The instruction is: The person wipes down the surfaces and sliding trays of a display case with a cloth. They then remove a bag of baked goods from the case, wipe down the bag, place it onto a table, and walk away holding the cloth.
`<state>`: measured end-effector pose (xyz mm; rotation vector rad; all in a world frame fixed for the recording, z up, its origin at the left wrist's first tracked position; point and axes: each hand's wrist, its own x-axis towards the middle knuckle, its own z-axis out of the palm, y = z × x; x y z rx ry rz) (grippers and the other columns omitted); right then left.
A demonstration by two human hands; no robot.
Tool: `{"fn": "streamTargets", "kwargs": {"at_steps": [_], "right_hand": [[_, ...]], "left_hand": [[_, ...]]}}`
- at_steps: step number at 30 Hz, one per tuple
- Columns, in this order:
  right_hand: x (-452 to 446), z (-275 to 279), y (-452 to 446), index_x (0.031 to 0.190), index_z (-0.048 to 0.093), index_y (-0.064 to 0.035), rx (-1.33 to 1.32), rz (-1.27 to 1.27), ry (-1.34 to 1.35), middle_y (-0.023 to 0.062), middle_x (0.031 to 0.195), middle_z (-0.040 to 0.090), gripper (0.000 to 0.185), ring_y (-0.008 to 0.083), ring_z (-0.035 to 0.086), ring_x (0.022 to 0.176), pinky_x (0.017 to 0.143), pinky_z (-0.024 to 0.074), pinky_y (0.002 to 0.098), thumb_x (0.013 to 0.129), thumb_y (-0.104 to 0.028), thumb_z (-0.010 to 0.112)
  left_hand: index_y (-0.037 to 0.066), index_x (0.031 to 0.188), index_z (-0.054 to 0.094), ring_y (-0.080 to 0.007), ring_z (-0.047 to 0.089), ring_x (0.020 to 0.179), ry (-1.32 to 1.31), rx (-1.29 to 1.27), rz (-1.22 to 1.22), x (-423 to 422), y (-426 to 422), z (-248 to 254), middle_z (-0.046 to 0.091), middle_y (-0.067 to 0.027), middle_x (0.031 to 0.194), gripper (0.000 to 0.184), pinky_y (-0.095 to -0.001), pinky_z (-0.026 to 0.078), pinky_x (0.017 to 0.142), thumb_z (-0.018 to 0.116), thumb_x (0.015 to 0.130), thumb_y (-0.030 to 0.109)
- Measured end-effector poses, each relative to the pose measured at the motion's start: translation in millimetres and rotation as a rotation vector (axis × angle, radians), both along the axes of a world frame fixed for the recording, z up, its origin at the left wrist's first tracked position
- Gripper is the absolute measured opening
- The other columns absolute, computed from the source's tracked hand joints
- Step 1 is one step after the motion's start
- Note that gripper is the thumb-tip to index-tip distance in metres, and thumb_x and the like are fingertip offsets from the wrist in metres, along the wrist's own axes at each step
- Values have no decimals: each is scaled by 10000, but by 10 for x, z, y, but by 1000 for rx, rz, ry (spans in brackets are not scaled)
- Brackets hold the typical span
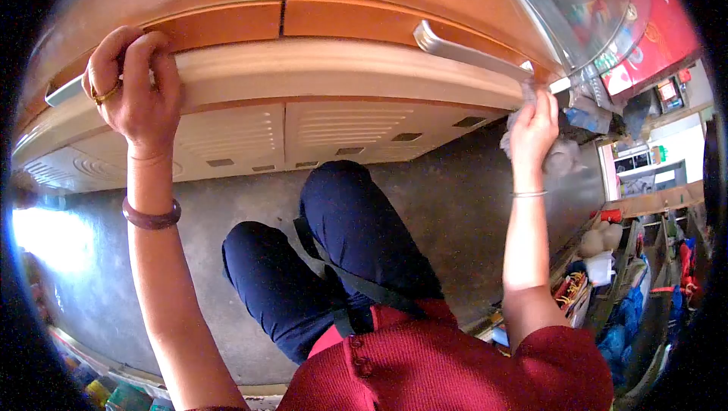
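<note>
Fingers of the right hand (533, 134) are pinching a crumpled, greyish cloth (563, 157) by the right handle (474, 58); the left hand's (140, 100) are curling narrowly over the left handle (65, 91). Handling is looking underway, but finished and remaining portions are staying unclear.

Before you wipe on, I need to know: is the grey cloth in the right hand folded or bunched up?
Bunched up: the cloth bulges in uneven folds around the right hand.
</note>
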<state>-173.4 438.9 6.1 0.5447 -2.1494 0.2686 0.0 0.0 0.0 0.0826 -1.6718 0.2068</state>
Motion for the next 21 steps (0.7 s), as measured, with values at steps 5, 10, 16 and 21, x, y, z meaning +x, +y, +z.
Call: {"fn": "streamTargets", "kwargs": {"at_steps": [5,10,16,21], "right_hand": [[651,106,-1099,1006,563,16,80,169,-3,177,947,538,207,344,609,766,645,529,409,803,-18,533],[1029,37,-1997,1081,545,12,79,461,-12,131,982,540,304,263,629,626,498,539,334,780,-21,524],[1233,59,-2374,1030,585,19,33,512,-111,94,942,532,327,258,621,733,609,533,331,704,54,573],[1148,33,-2357,1024,592,12,-6,611,-61,101,932,533,351,257,601,782,620,516,345,680,70,563]], "left_hand": [[157,758,658,-154,536,842,48,57,-60,-48,25,-89,581,13,916,170,-294,384,791,673,629,48],[172,749,650,-151,526,838,4,28,-48,16,6,-8,576,31,909,158,-294,367,802,670,626,75],[171,766,640,-162,532,832,13,32,-55,19,28,14,563,21,912,172,-310,369,811,670,625,76],[122,798,629,-190,539,819,39,57,-146,36,24,31,565,-13,909,179,-331,374,828,598,643,38]]}}
